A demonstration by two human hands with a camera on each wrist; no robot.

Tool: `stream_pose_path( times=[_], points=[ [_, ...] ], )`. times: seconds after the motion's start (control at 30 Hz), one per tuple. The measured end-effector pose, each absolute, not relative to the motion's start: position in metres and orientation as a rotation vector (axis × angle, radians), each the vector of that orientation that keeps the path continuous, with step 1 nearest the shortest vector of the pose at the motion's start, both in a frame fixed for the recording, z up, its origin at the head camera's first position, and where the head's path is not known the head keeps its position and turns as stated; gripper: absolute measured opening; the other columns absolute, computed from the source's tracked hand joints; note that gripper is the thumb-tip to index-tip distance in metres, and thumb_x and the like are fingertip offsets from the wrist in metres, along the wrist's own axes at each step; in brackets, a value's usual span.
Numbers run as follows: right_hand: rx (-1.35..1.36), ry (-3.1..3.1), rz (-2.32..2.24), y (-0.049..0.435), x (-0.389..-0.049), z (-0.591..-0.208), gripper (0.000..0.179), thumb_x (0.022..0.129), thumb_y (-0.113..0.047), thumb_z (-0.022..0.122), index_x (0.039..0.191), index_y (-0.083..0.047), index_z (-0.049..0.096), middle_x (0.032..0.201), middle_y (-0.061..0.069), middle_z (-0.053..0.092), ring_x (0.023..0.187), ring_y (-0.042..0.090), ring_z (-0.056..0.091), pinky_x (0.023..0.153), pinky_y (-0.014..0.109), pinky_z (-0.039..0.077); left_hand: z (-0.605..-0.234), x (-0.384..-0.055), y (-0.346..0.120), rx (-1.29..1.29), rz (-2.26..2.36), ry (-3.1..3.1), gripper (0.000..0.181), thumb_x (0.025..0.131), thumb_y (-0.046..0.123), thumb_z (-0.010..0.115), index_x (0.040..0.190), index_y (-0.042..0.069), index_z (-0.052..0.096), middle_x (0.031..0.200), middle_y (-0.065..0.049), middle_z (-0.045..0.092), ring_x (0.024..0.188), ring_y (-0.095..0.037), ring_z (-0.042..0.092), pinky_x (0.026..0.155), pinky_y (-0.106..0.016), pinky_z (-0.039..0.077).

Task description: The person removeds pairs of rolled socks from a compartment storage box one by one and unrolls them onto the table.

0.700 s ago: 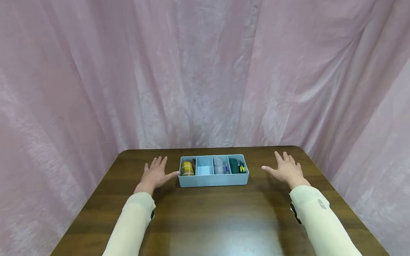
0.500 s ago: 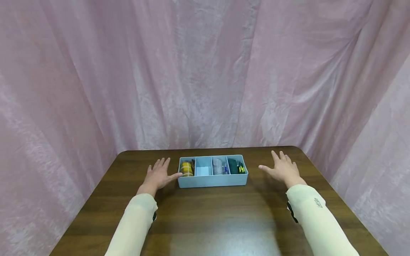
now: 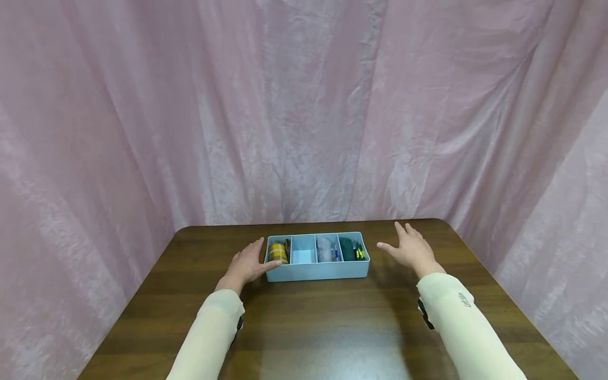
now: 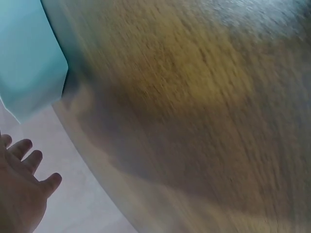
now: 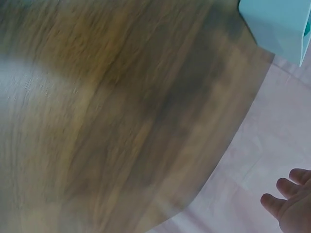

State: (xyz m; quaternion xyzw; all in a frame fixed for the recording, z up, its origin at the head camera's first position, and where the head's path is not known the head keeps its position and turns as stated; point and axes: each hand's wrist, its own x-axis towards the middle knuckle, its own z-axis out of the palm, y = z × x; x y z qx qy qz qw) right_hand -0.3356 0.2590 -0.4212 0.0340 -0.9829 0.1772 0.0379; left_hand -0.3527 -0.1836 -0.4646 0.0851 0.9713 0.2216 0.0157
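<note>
A light-blue divided organizer box (image 3: 318, 272) sits toward the far side of the table. My left hand (image 3: 247, 265) hovers at its left end, fingers extended and thumb across the front left corner; whether it touches the box I cannot tell. To the right of the box, and apart from it, my right hand (image 3: 411, 251) is held above the table with fingers spread. Neither hand holds anything. In the leftmost compartment lies a yellow checked item (image 3: 277, 253) beside something brown. Farther right are a clear, greyish item (image 3: 324, 249), blue pens (image 3: 336, 253), a dark green item (image 3: 347, 249) and yellow-and-black pens (image 3: 359, 252).
The brown wooden table (image 3: 323, 322) has rounded far corners. Pink velvety curtains (image 3: 294, 105) hang behind it and along both sides. Cream sleeves (image 3: 209, 332) cover both forearms, with a dark band visible under each cuff.
Both hands have moved inward toward the box, the left one rightward and the right one leftward. The left thumb now overlaps the box's front left corner. The box stays put.
</note>
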Motion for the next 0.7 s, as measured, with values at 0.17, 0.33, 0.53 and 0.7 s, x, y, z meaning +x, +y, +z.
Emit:
stream_pose_path(
  times=[0.17, 0.33, 0.53, 0.7],
  points=[
    [0.098, -2.989, 0.643, 0.249, -0.338, -0.421, 0.096, 0.094, -0.062, 0.054, 0.157, 0.000, 0.017, 0.157, 0.034, 0.015, 0.140, 0.056, 0.017, 0.108, 0.067, 0.021, -0.466, -0.354, -0.182, 0.263, 0.717, 2.997, 0.102, 0.086, 0.064, 0.064, 0.159, 0.008, 0.020, 0.157, -0.022, 0.030, 0.143, -0.042, 0.029, 0.113, -0.061, 0.021],
    [0.122, -2.959, 0.709, 0.240, -0.339, -0.420, 0.093, 0.095, -0.059, 0.055, 0.156, 0.001, 0.018, 0.157, 0.032, 0.017, 0.142, 0.053, 0.018, 0.111, 0.065, 0.020, -0.469, -0.354, -0.181, 0.273, 0.757, 2.981, 0.098, 0.087, 0.062, 0.065, 0.159, 0.011, 0.022, 0.156, -0.019, 0.034, 0.141, -0.041, 0.033, 0.111, -0.060, 0.026],
    [0.134, -2.895, 0.819, 0.227, -0.341, -0.420, 0.086, 0.097, -0.050, 0.057, 0.154, 0.005, 0.022, 0.156, 0.031, 0.024, 0.143, 0.048, 0.022, 0.113, 0.060, 0.021, -0.469, -0.354, -0.176, 0.249, 0.830, 2.941, 0.091, 0.088, 0.059, 0.066, 0.156, 0.010, 0.030, 0.154, -0.019, 0.037, 0.139, -0.041, 0.035, 0.110, -0.060, 0.029],
    [0.076, -2.859, 0.974, 0.208, -0.341, -0.420, 0.082, 0.098, -0.048, 0.056, 0.155, 0.003, 0.025, 0.155, 0.029, 0.028, 0.141, 0.047, 0.027, 0.112, 0.060, 0.024, -0.473, -0.356, -0.177, 0.199, 0.923, 2.893, 0.091, 0.087, 0.059, 0.068, 0.156, 0.011, 0.031, 0.153, -0.019, 0.039, 0.138, -0.042, 0.038, 0.108, -0.061, 0.032]
  ],
)
